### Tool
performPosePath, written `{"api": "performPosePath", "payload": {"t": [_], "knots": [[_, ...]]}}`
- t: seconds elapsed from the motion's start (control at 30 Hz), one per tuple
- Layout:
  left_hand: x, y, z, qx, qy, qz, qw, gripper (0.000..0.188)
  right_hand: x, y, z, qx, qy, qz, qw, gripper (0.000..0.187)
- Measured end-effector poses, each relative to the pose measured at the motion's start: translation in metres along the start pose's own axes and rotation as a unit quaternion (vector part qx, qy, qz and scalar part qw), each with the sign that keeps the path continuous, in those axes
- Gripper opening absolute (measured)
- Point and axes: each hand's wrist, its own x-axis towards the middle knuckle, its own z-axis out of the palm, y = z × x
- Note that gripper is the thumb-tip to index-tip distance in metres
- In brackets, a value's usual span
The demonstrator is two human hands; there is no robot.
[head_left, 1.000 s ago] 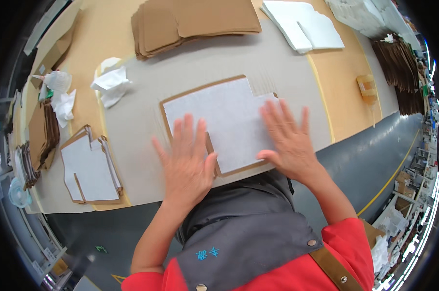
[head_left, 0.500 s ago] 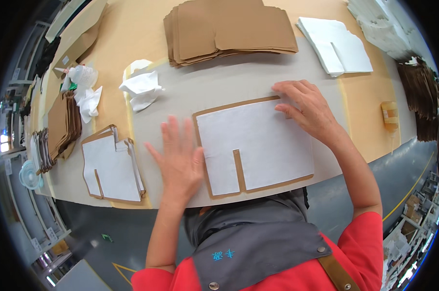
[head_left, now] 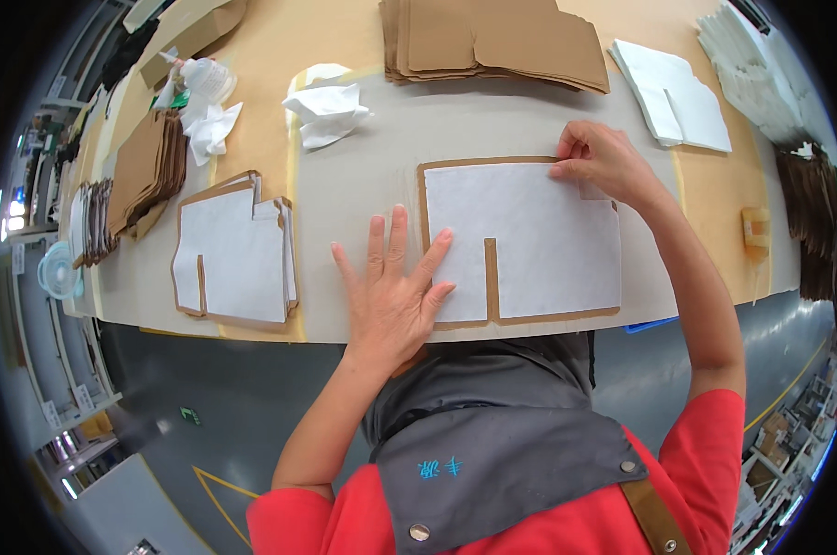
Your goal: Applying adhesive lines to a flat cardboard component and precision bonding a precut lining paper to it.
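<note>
While your left hand [head_left: 393,298] lies flat with fingers spread, grasping nothing, it presses the lower left edge of the white sheet [head_left: 529,242] laid on a brown card cut-out [head_left: 422,199]. Your right hand [head_left: 600,159] pinches the sheet's upper right corner between thumb and fingertips; the pinch looks closed, though the fingertips are partly hidden. Sheet and card lie on the grey mat [head_left: 363,199], mid-table, just ahead of you. Finished stack [head_left: 238,250] sits left; crumpled tissue [head_left: 326,111] lies behind.
</note>
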Motion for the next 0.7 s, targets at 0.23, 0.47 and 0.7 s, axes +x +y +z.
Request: {"api": "performPosePath", "payload": {"t": [0.23,0.47,0.7], "knots": [[-0.023,0.009,-0.012,0.017,-0.011,-0.035,0.999,0.055,-0.006,-0.001,0.003,-0.001,0.002,0.039,0.999,0.028],[-0.008,0.004,0.004,-0.019,0.014,-0.065,0.998,0.072,-0.033,-0.001,0.005,-0.056,0.118,-0.054,0.99,0.019],[-0.003,-0.002,0.004,-0.653,0.188,-0.074,0.73,0.056,-0.087,-0.076,-0.03,0.183,0.135,-0.103,0.968,0.012]]}}
